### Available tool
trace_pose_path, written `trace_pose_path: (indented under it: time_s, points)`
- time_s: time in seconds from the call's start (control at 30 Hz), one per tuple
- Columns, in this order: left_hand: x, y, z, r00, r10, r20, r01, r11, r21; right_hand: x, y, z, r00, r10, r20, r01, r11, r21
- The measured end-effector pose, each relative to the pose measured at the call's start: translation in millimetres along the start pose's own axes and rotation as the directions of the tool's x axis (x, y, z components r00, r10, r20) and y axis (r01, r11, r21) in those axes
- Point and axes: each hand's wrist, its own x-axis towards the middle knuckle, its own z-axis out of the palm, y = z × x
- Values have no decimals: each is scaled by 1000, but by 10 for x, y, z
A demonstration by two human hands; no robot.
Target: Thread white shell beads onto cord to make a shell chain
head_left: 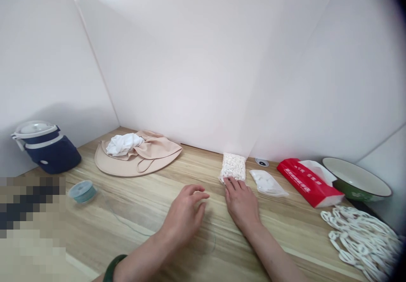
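My right hand (242,203) lies palm down, its fingers stretched onto the near edge of a clear bag of small white pieces (234,166). Nothing shows gripped in it. Left of it, my left hand (187,208) hovers over the wooden table with fingers loosely bent and apart, holding nothing visible. A spool of blue-green thread (83,192) sits at the left. Its thin thread (123,223) runs across the table toward my left wrist, and a faint loop of it shows on the right of that wrist. A second clear bag with white contents (265,182) lies right of my right hand.
Further right are a red tissue pack (306,180), a green enamel basin (361,193) and a heap of white cords (361,237). A beige sun hat (158,151) with white cloth (124,143) lies at back left, near a navy container (52,151). White walls (190,62) enclose the table.
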Motion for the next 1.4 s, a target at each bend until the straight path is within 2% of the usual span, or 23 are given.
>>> trace_pose_path:
  time_s: [0.17,0.33,0.73,0.9,1.03,1.13,1.27,1.4]
  points:
    - [-65,238,308,990,80,112,-73,995,-65,-136,33,-5,999,-48,11,48,999,27]
    - [-84,364,470,989,96,109,-84,991,-108,-345,28,3,997,-80,1,80,996,38]
    - [-40,187,517,998,45,46,-44,998,-39,-906,-16,-50,980,-174,-95,181,981,71]
    - [-45,150,543,993,99,64,-99,995,-11,-1067,-1,-143,951,-256,-170,289,933,212]
    - [-79,193,542,985,138,102,-133,989,-58,-1080,31,-236,974,-165,-156,216,888,407]
    - [-105,224,543,983,144,116,-130,984,-122,-1025,83,-293,985,-64,-162,136,862,488]
    - [-104,203,548,991,104,85,-87,979,-184,-872,192,-349,986,32,-164,39,910,413]
    - [-80,163,542,999,51,15,-47,980,-192,-655,214,-355,989,36,-144,11,950,313]
